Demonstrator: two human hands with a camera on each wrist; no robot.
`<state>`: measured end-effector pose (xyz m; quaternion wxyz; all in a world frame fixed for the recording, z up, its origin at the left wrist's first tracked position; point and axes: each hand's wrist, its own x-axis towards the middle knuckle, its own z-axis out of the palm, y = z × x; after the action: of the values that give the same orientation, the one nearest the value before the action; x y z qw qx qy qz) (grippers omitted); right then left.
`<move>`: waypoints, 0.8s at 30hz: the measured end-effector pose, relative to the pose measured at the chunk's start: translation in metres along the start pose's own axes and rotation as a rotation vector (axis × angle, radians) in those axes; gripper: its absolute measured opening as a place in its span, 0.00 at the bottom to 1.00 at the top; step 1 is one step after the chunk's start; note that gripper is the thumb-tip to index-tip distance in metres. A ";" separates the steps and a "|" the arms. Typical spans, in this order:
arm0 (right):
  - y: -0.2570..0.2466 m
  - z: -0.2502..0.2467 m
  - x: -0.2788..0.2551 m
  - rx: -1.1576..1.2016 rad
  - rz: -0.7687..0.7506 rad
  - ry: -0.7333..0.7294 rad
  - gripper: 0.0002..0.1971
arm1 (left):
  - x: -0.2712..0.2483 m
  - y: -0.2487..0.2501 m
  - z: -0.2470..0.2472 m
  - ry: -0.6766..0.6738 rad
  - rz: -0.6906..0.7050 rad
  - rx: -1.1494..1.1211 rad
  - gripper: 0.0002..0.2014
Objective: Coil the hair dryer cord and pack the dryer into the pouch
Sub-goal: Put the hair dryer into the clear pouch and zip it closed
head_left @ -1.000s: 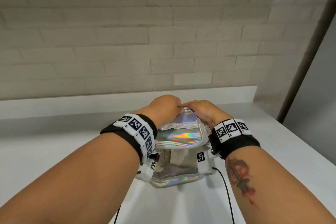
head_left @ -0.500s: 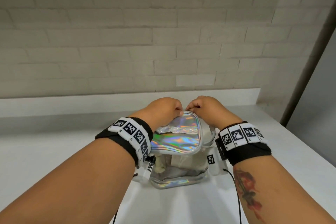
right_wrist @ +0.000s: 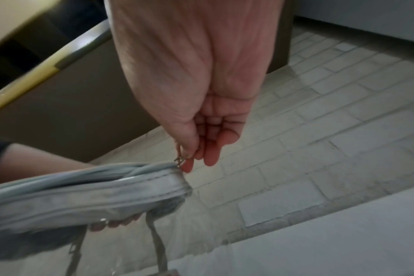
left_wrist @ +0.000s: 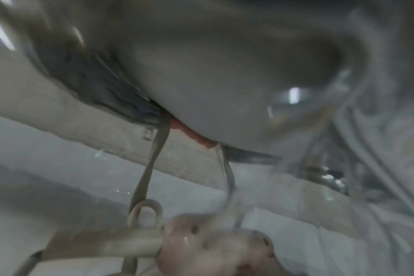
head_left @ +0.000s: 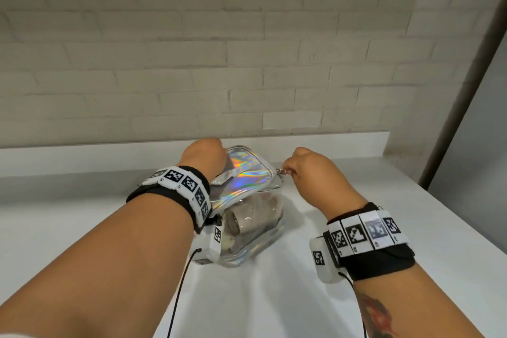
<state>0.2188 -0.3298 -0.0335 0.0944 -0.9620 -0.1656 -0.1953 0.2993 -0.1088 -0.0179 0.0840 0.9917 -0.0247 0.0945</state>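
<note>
The pouch stands on the white counter, close to the brick wall, between the two hands. Its top panel is iridescent and its sides are clear. Through the clear side the dryer shows as a pale, beige shape inside; the wrist views are too blurred to make out how the cord lies.

The right hand is at the pouch's right top corner, thumb and forefinger pinched on the small metal zipper pull. In the right wrist view the pull sits just under the pinching fingertips, at the end of the pouch's seamed edge; the other fingers hang loosely curled beside it.

The left hand is on the far left corner of the top, curled over the edge and gripping the pouch. Its fingertips show beneath the rim in the right wrist view.

Both wrists wear black bands with white marker tiles.
</note>
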 end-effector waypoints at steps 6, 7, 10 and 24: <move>-0.037 -0.016 -0.012 0.025 -0.035 -0.097 0.13 | -0.002 -0.008 -0.001 -0.002 -0.104 0.015 0.13; -0.045 -0.020 -0.014 0.050 -0.036 -0.105 0.12 | -0.001 -0.007 -0.001 -0.014 -0.107 0.022 0.13; -0.075 -0.023 -0.017 0.066 -0.108 -0.174 0.10 | -0.003 -0.001 -0.002 -0.038 -0.121 0.045 0.12; -0.054 -0.001 0.067 0.187 -0.126 -0.313 0.27 | -0.040 -0.059 -0.020 -0.088 -0.292 -0.968 0.17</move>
<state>0.2580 -0.2613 0.0012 0.1441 -0.9555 -0.2555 -0.0325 0.2604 -0.0462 -0.0157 0.5450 0.8353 0.0698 0.0178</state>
